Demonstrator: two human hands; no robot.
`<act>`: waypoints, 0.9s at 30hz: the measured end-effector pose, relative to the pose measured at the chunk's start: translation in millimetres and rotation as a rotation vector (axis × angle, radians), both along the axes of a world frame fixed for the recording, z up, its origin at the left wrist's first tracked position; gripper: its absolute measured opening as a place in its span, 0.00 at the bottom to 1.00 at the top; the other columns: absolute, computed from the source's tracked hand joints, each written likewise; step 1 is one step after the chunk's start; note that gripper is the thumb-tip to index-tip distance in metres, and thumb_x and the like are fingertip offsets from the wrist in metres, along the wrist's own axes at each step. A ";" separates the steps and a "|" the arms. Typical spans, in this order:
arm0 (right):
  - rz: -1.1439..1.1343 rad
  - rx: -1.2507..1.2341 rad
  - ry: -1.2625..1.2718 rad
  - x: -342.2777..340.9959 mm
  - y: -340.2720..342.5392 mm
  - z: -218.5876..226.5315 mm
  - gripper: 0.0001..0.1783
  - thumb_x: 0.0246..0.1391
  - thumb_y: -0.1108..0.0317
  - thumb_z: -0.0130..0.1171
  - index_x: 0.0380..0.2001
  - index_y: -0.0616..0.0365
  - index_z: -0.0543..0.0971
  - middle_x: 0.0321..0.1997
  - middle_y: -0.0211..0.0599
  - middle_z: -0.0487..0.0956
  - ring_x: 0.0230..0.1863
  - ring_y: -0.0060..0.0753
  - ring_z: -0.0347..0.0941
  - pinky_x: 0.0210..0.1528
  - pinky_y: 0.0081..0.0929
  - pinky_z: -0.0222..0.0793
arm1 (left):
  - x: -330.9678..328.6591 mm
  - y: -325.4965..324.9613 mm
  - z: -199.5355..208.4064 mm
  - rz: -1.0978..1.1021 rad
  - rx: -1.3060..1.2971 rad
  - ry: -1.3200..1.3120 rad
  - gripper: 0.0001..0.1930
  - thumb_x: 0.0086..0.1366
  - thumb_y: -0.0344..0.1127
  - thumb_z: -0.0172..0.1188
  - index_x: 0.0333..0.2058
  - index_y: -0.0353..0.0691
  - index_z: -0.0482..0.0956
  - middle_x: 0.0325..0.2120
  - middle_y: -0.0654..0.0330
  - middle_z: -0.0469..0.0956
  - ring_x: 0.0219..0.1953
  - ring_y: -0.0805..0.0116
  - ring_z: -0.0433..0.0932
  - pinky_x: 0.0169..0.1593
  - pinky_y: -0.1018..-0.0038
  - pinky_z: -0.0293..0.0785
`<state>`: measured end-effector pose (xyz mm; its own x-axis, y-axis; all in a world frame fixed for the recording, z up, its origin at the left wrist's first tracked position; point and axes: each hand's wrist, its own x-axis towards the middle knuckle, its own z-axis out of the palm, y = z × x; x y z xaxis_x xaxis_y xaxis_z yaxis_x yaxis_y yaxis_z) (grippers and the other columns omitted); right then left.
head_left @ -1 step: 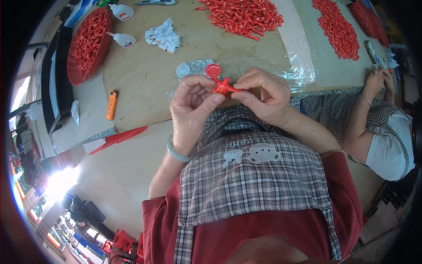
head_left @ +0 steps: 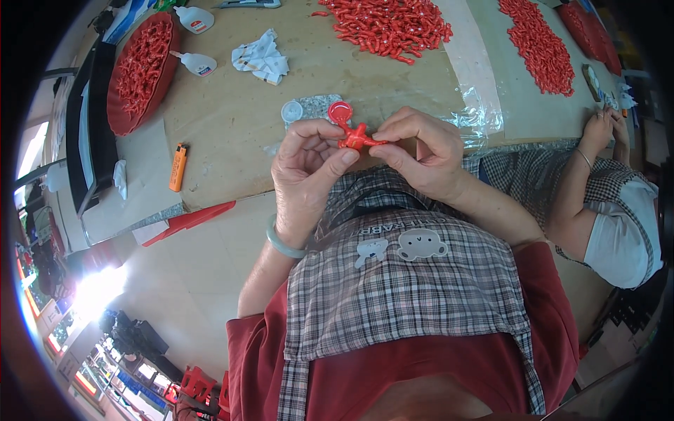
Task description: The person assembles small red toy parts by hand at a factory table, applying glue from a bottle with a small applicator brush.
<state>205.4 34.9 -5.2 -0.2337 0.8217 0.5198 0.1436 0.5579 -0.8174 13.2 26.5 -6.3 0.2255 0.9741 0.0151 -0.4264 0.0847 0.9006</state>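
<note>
Close above the near edge of the table, both hands hold a small glossy red figure-like piece (head_left: pixel 357 138) with stubby limbs. My left hand (head_left: pixel 307 156) pinches its left side between thumb and fingers. My right hand (head_left: pixel 421 147) grips a thin limb at its right end between thumb and forefinger. Just beyond the piece is a round red disc (head_left: pixel 340 111); whether the two are joined I cannot tell. A white round cap (head_left: pixel 292 111) lies left of it on a speckled grey slab (head_left: pixel 317 105).
Far back lies a pile of small red pieces (head_left: pixel 393 28); another pile (head_left: pixel 539 49) is farther right. At left stand a red tray (head_left: pixel 121 119) of pieces, two white squeeze bottles (head_left: pixel 199 64), crumpled paper (head_left: pixel 261 57) and an orange lighter (head_left: pixel 178 168). Another person's hands (head_left: pixel 604 130) work at right.
</note>
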 end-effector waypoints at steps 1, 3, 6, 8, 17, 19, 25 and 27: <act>0.001 -0.059 0.020 -0.1 -1.3 -0.6 0.11 0.45 0.81 0.67 0.33 0.66 0.77 0.33 0.44 0.80 0.33 0.28 0.77 0.34 0.20 0.71 | 0.6 -0.4 2.3 0.004 0.003 0.023 0.15 0.59 0.17 0.61 0.44 0.34 0.71 0.39 0.58 0.76 0.42 0.74 0.77 0.46 0.79 0.76; 0.015 -0.138 0.070 -0.7 -3.9 -3.9 0.10 0.47 0.82 0.66 0.34 0.66 0.77 0.34 0.43 0.79 0.34 0.27 0.76 0.34 0.20 0.70 | 1.3 -1.3 3.4 0.009 0.006 0.048 0.15 0.59 0.17 0.62 0.44 0.34 0.71 0.40 0.58 0.76 0.42 0.75 0.77 0.45 0.79 0.75; 0.036 -0.274 0.148 0.0 -6.0 -8.6 0.08 0.49 0.83 0.64 0.34 0.67 0.77 0.35 0.43 0.79 0.35 0.26 0.75 0.36 0.20 0.70 | 3.2 -2.4 1.4 0.031 0.082 0.137 0.17 0.57 0.16 0.63 0.44 0.34 0.70 0.40 0.58 0.76 0.43 0.74 0.77 0.47 0.78 0.76; 0.044 -0.330 0.177 -0.1 -6.4 -10.0 0.08 0.50 0.83 0.63 0.34 0.67 0.77 0.36 0.43 0.79 0.36 0.26 0.75 0.36 0.19 0.70 | 5.8 -2.7 -0.5 0.090 0.143 0.211 0.19 0.55 0.16 0.65 0.44 0.34 0.70 0.41 0.57 0.75 0.42 0.73 0.78 0.47 0.78 0.76; 0.016 -0.161 0.099 -4.3 -10.6 -4.7 0.10 0.47 0.82 0.67 0.33 0.66 0.77 0.33 0.44 0.79 0.34 0.28 0.77 0.34 0.20 0.72 | 8.0 -3.7 3.4 0.161 0.312 0.506 0.18 0.53 0.18 0.66 0.41 0.35 0.70 0.37 0.58 0.78 0.40 0.72 0.80 0.45 0.76 0.77; 0.010 -0.101 0.060 -5.4 -10.8 -2.0 0.11 0.45 0.81 0.68 0.33 0.65 0.78 0.32 0.43 0.80 0.31 0.30 0.77 0.32 0.20 0.72 | 7.0 -4.0 2.4 0.165 0.330 0.557 0.19 0.53 0.19 0.66 0.41 0.35 0.70 0.36 0.58 0.79 0.39 0.72 0.80 0.44 0.76 0.77; 0.064 0.109 -0.054 -0.4 -7.7 10.3 0.13 0.45 0.78 0.69 0.36 0.64 0.78 0.31 0.43 0.80 0.30 0.32 0.78 0.31 0.23 0.73 | 7.3 -4.0 14.3 0.085 0.084 0.368 0.13 0.62 0.23 0.59 0.45 0.35 0.72 0.38 0.56 0.80 0.39 0.70 0.80 0.42 0.78 0.76; 0.014 0.100 -0.047 1.8 -5.6 11.4 0.13 0.46 0.77 0.69 0.36 0.64 0.78 0.32 0.43 0.80 0.31 0.31 0.77 0.31 0.22 0.73 | 1.8 -1.0 15.1 -0.018 -0.180 0.052 0.09 0.69 0.28 0.52 0.46 0.35 0.73 0.42 0.55 0.80 0.40 0.69 0.80 0.41 0.79 0.75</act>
<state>207.2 29.4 6.1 -0.2709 0.7629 0.5870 0.1721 0.6384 -0.7503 15.0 25.5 8.8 0.2387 0.9558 -0.1716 -0.3767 0.2540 0.8908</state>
